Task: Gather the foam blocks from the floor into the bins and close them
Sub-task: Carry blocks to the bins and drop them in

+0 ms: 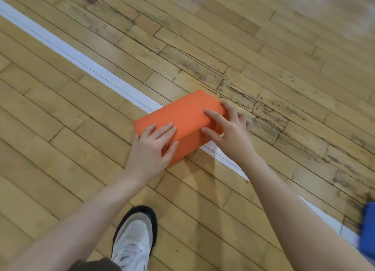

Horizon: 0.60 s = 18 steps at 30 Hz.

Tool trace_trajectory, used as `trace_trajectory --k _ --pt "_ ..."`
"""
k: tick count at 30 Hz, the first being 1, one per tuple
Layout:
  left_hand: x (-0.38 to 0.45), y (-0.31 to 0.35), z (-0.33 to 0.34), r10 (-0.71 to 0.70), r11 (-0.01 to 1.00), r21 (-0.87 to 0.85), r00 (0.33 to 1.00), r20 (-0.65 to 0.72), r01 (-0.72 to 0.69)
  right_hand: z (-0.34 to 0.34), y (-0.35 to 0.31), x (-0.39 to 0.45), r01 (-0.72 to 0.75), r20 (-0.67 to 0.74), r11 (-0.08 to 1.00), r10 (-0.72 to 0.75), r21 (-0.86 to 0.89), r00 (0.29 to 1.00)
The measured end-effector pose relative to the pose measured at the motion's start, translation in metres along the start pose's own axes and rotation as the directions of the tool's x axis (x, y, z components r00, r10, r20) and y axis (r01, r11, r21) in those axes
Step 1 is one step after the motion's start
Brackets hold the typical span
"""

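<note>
An orange foam block (pixel 182 114) lies on the wooden floor across a white painted line. My left hand (pixel 152 148) grips its near left end, fingers spread on the top face and thumb against the near side. At the right end my right hand (pixel 229 128) holds the block, thumb and forefinger on top and the other fingers wrapped round the far end. No bin is in view.
A blue object (pixel 368 230) shows at the right edge, cut off by the frame. My white shoe (pixel 134 240) stands on the floor below the block. The white line (pixel 81 61) runs diagonally from the upper left to the lower right.
</note>
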<state>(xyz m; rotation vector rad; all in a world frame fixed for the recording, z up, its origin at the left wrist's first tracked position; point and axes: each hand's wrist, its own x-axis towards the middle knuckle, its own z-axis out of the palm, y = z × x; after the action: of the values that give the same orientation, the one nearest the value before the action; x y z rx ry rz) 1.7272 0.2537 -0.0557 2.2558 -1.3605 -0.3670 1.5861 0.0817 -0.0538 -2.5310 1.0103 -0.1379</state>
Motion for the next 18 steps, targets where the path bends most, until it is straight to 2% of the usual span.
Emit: trace_trajectory --k 3,7,11,15,18 --pt "-0.005 0.03 0.004 0.156 0.986 -0.04 0.985 -0.08 -0.159 -0.016 0.009 -0.04 -0.108 -0.072 0.994 0.11 0.032 0.991" --pt "-0.004 0.066 0.022 0.331 0.943 0.001 0.938 -0.104 -0.332 -0.012 0.02 -0.085 -0.132 -0.123 0.991 0.127 -0.027 0.984" --pt "-0.007 0.076 0.03 0.308 0.942 0.16 0.95 -0.048 -0.297 -0.006 0.019 -0.084 -0.177 -0.159 0.984 0.178 0.021 0.971" --pt "-0.01 0.062 0.027 0.287 0.859 0.418 0.954 0.083 -0.295 -0.011 0.017 -0.063 -0.175 -0.165 0.98 0.188 0.091 0.968" --pt "-0.001 0.062 0.024 0.335 0.81 0.494 0.941 0.051 -0.316 -0.012 0.013 -0.056 -0.171 -0.176 0.975 0.195 0.142 0.965"
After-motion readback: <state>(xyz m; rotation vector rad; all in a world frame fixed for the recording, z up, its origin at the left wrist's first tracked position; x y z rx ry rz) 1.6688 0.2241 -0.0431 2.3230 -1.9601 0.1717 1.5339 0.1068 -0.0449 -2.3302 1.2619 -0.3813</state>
